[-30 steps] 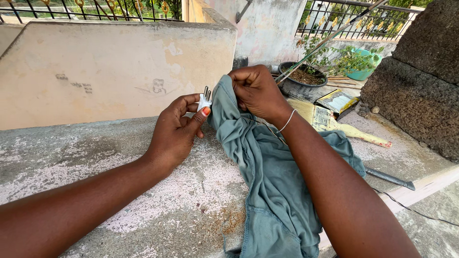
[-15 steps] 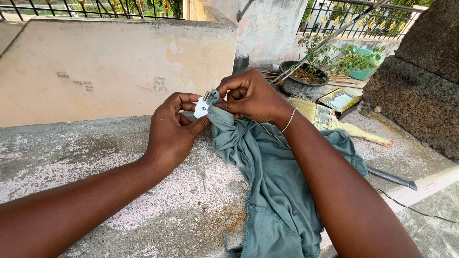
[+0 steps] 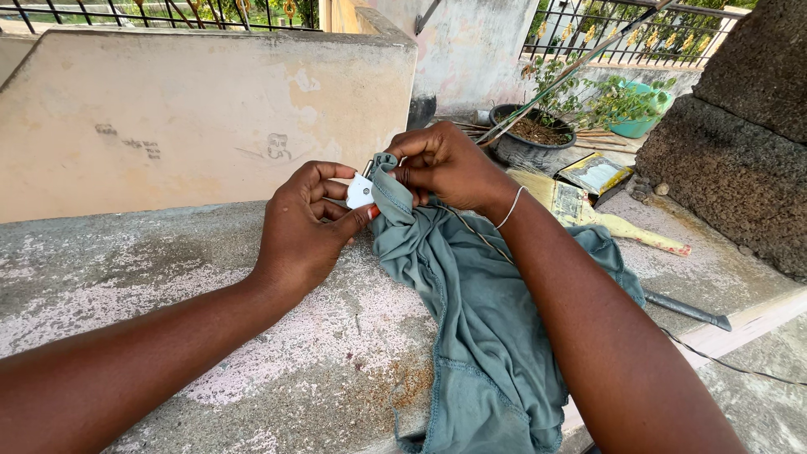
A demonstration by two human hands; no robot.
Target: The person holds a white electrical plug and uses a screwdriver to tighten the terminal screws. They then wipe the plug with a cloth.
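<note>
My left hand (image 3: 303, 231) pinches a small white clip (image 3: 361, 192) against the bunched top edge of the grey-green cloth (image 3: 471, 311); my right hand (image 3: 445, 168) grips that same edge just right of it, hands nearly touching. Cloth hangs long-axis down and toward me, draped over the rough concrete ledge (image 3: 168, 286). Clip sits left of the fold, so left hand's nearer. Fabric soft, creased, hemmed.

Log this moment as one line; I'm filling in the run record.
left hand: holds small white clip | right hand: pinches green cloth edge at clip | cloth hangs over concrete ledge
</note>
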